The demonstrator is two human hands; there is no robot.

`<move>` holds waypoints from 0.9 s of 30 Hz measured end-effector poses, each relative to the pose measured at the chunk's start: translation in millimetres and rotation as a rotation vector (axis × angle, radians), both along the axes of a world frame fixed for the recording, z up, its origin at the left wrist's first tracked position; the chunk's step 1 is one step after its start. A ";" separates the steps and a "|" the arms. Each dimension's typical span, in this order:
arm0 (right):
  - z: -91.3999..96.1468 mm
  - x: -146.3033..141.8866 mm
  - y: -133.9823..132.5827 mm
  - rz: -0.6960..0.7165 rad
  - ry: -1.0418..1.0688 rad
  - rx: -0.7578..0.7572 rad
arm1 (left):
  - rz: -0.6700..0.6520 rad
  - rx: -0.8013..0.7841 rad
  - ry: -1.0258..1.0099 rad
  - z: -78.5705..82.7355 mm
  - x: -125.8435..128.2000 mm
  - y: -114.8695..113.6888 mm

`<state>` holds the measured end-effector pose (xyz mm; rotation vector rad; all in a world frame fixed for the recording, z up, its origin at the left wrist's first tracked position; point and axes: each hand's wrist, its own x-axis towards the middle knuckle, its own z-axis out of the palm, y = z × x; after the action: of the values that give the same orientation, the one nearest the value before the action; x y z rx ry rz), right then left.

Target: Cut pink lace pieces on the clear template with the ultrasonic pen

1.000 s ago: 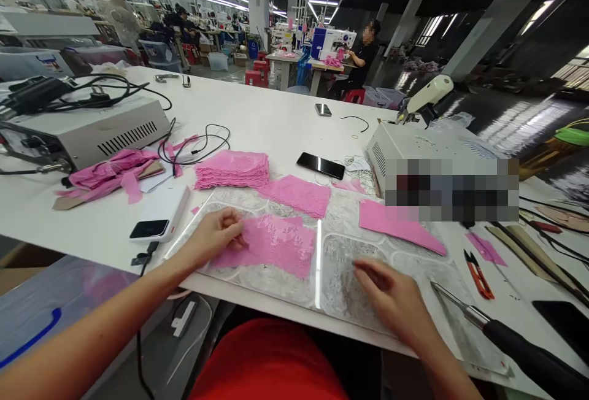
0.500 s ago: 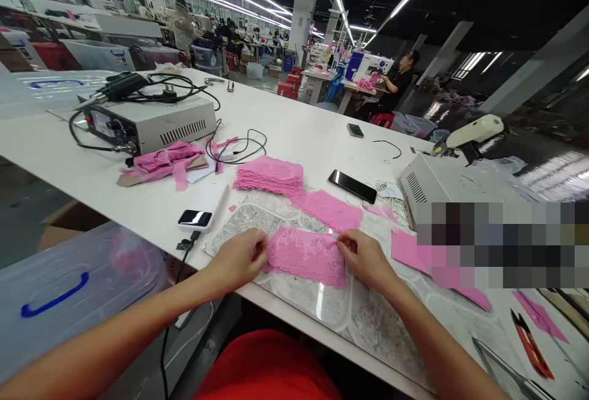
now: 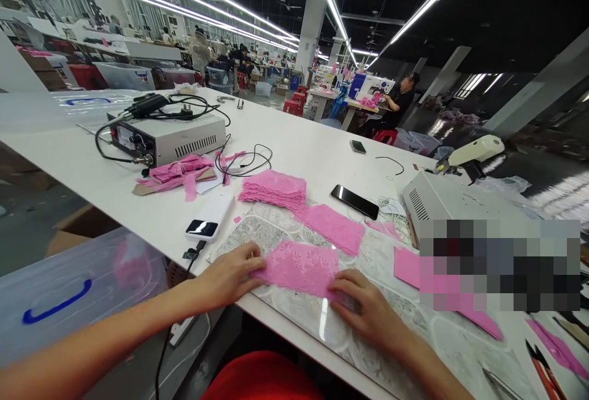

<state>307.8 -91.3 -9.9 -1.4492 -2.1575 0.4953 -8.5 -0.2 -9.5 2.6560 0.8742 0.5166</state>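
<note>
A scalloped pink lace piece lies nearly flat on the marbled, shiny board in front of me. My left hand has its fingertips and thumb closed on the lace's left end. At the opposite end, my right hand rests with curved fingers on the lower right corner, its thumb apart from them. Just beyond lies a second flat lace strip. Its far end meets a neat stack of pink lace pieces.
A white power bank with a cable sits left of the board. Behind are a grey control box and a black phone. On the right are another grey machine and red-handled snips. A person sews farther back.
The lace piece has settled flatter on the board. My right hand has moved down along its right end, and its fingers have loosened from a pinch. The view has tilted slightly upward.
</note>
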 end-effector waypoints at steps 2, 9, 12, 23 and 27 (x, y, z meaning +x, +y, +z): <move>-3.9 -0.3 0.7 0.003 0.026 0.025 | -0.015 -0.030 0.024 -0.7 0.7 4.9; 30.1 -0.2 45.8 -0.146 0.115 -0.200 | -0.019 -0.121 -0.024 41.7 11.5 59.7; 65.9 4.8 95.1 -0.180 0.193 -0.178 | 0.039 -0.099 -0.058 69.4 20.5 119.0; 102.7 -25.1 257.1 -0.199 0.185 0.232 | 0.216 0.107 -0.185 84.4 -2.4 249.6; 55.7 -40.0 242.5 -0.139 0.143 0.143 | 0.121 0.101 -0.103 53.4 -26.7 236.0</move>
<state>267.8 151.2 45.9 -1.4279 -1.9248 0.3750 -35.2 235.7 43.9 2.6495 1.0062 0.7379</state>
